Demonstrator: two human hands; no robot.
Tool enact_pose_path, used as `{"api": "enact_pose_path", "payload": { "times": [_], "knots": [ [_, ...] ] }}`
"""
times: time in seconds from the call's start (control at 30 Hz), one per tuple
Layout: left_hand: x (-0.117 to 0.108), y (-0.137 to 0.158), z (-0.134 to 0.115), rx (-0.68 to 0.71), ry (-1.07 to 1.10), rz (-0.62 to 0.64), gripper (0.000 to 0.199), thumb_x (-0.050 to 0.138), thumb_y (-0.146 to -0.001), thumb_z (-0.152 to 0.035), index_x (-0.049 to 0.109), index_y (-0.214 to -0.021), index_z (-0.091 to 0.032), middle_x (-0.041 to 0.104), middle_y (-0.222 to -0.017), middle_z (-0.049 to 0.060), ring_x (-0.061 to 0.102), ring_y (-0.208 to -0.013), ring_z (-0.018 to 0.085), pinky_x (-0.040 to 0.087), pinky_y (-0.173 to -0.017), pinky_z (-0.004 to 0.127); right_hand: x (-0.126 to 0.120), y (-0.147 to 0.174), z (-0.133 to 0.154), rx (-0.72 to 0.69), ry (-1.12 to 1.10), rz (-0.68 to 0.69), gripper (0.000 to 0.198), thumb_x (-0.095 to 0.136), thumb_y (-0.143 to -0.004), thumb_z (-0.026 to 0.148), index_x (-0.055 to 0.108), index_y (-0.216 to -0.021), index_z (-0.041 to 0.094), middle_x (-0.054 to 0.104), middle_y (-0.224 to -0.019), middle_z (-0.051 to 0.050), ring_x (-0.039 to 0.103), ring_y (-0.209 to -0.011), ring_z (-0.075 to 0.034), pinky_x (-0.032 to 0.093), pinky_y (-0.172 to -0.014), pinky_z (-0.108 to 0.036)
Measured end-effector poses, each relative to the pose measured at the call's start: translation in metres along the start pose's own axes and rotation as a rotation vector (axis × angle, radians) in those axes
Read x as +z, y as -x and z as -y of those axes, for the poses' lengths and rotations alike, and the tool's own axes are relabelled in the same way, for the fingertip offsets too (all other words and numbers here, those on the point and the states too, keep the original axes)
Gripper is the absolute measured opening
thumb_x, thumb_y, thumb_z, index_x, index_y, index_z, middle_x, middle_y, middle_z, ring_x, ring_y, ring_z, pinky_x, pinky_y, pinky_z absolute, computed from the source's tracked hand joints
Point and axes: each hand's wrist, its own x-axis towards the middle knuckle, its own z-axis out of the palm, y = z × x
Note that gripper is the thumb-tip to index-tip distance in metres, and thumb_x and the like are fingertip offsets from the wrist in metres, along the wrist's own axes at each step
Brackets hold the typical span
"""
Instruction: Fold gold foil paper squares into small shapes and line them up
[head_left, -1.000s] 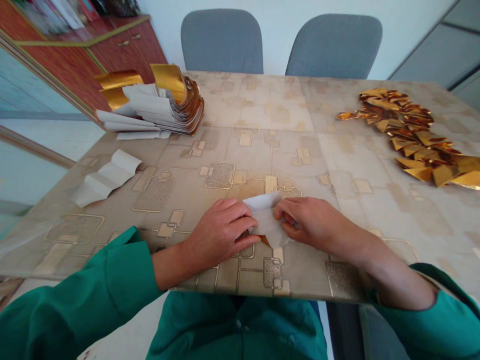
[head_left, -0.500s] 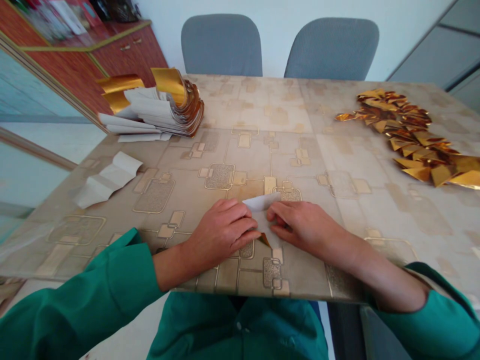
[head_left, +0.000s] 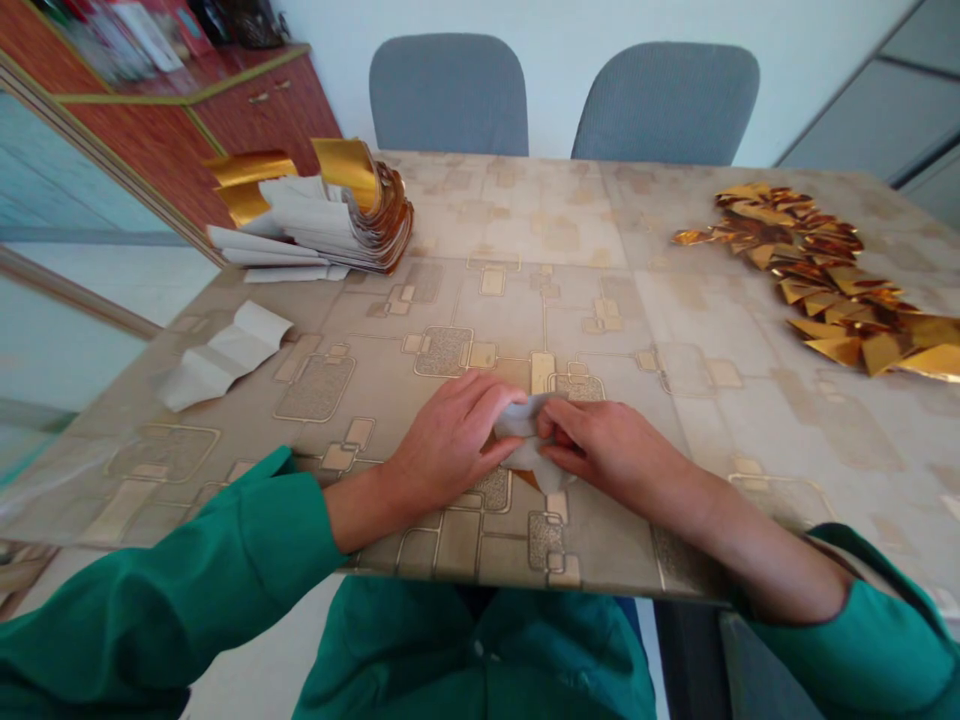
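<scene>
Your left hand (head_left: 442,440) pinches the left side of a small pale paper (head_left: 519,424) between thumb and fingers; your right hand (head_left: 607,440), fingers curled, pinches its right side. The paper sits between your hands, close to the near edge of the patterned table (head_left: 615,350) — a sliver of gold shows at its lower edge. Farther left lies a creased white sheet (head_left: 225,355), with a gold-and-white paper stack (head_left: 322,225) beyond it — and far right, a curving row of folded gold pieces (head_left: 817,268).
</scene>
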Motion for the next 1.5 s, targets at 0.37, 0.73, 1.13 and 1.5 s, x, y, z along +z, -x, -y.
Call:
{"api": "enact_pose_path", "payload": {
  "times": [0.37,0.73,1.13,1.5],
  "knots": [
    [0.007,0.001,-0.002,0.040,0.046,0.087,0.021,0.046,-0.102,-0.028,0.058,-0.090,-0.016,0.062,-0.083,0.003,0.056,-0.078,0.017,0.046,-0.070,0.028,-0.006,0.005,0.010,-0.067,0.304,-0.276,0.031,0.074,-0.076,0.016,0.055,-0.100,0.018,0.063,-0.095,-0.007,0.057,-0.084,-0.020,0.039,-0.067,-0.029],
    [0.003,0.010,0.014,0.349,-0.004,0.141,0.025,0.047,-0.103,-0.027,0.067,-0.106,-0.014,0.068,-0.098,0.008,0.059,-0.088,0.018,0.050,-0.077,0.032,0.000,0.006,0.004,-0.105,0.279,-0.069,0.009,0.054,-0.087,0.014,0.059,-0.093,0.017,0.064,-0.087,-0.004,0.057,-0.076,-0.018,0.036,-0.068,-0.031],
    [-0.008,0.005,0.019,0.567,-0.159,0.084,0.026,0.041,-0.103,-0.014,0.066,-0.108,-0.013,0.072,-0.098,0.007,0.063,-0.095,0.020,0.052,-0.089,0.037,0.005,-0.003,0.008,0.069,0.368,-0.132,0.021,0.057,-0.095,0.035,0.060,-0.085,0.017,0.068,-0.085,-0.005,0.061,-0.082,-0.022,0.033,-0.072,-0.034],
    [-0.008,0.008,0.022,0.564,-0.206,0.108,0.028,0.040,-0.103,-0.014,0.067,-0.110,-0.017,0.070,-0.118,0.008,0.064,-0.107,0.021,0.050,-0.095,0.038,0.009,-0.012,0.006,0.060,0.424,-0.302,0.023,0.056,-0.094,0.030,0.060,-0.076,0.017,0.067,-0.078,-0.006,0.057,-0.076,-0.019,0.023,-0.066,-0.033]
  ]
}}
